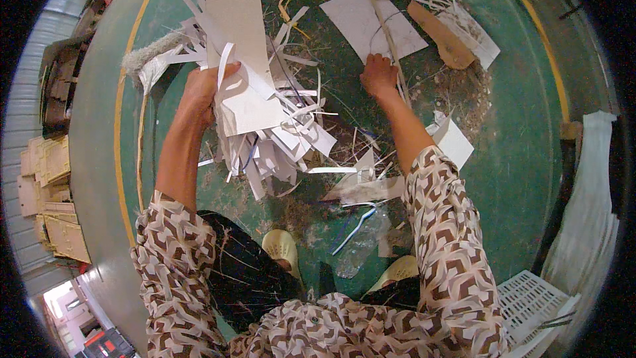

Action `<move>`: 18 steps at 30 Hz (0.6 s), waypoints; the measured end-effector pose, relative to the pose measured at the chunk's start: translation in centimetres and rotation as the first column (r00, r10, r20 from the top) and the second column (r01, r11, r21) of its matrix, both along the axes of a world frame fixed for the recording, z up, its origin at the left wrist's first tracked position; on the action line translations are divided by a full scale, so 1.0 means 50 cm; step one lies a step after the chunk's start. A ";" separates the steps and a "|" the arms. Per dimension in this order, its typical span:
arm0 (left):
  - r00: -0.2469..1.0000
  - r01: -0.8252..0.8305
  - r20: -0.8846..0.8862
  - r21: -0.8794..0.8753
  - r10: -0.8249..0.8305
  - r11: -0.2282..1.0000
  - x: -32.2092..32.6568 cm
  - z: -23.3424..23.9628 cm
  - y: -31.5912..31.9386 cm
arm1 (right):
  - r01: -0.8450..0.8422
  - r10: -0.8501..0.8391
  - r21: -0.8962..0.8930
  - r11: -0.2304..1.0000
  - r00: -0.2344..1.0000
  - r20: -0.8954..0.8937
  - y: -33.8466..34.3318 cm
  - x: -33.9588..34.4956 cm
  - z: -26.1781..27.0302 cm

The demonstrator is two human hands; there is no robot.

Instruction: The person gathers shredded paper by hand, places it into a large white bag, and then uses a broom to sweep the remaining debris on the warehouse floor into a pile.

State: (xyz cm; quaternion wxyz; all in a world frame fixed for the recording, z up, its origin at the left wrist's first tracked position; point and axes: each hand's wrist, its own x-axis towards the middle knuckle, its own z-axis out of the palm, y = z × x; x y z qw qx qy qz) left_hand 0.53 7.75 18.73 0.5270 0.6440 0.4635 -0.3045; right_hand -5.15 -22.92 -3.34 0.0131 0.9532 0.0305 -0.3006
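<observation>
My left hand (201, 92) grips a thick bundle of white paper and card scraps (253, 114), with loose strips hanging out of its lower end. A long beige card sheet (238, 25) stands up from the same bundle. To the right, my right hand (380, 75) has its fingers closed at the lower edge of a flat white sheet (348, 15) and beside a long thin strip (387, 35). What exactly those fingers pinch is hidden. A brown cardboard piece (442, 37) lies right of that sheet, near another dirty white sheet (472, 35).
Dust and shredded scraps (298, 209) litter the green floor (516, 174). A mop (154, 54) lies at left. Near my feet is a clear plastic bottle (365, 243). A white plastic crate (534, 303) stands at lower right; cardboard pieces (54, 184) are stacked at far left.
</observation>
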 end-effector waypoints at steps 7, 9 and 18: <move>0.999 0.043 0.002 -0.014 -0.043 0.999 -0.004 0.003 0.005 | -0.142 0.130 0.075 0.987 0.980 0.148 -0.008 -0.066 0.018; 1.000 0.018 0.018 -0.049 -0.017 0.999 -0.008 -0.001 0.008 | -0.126 0.104 0.137 0.983 0.983 0.153 -0.008 -0.072 0.047; 0.994 -0.023 0.101 -0.084 0.031 0.996 -0.028 -0.015 0.012 | -0.324 0.350 0.258 0.910 0.935 -0.059 -0.049 -0.121 0.098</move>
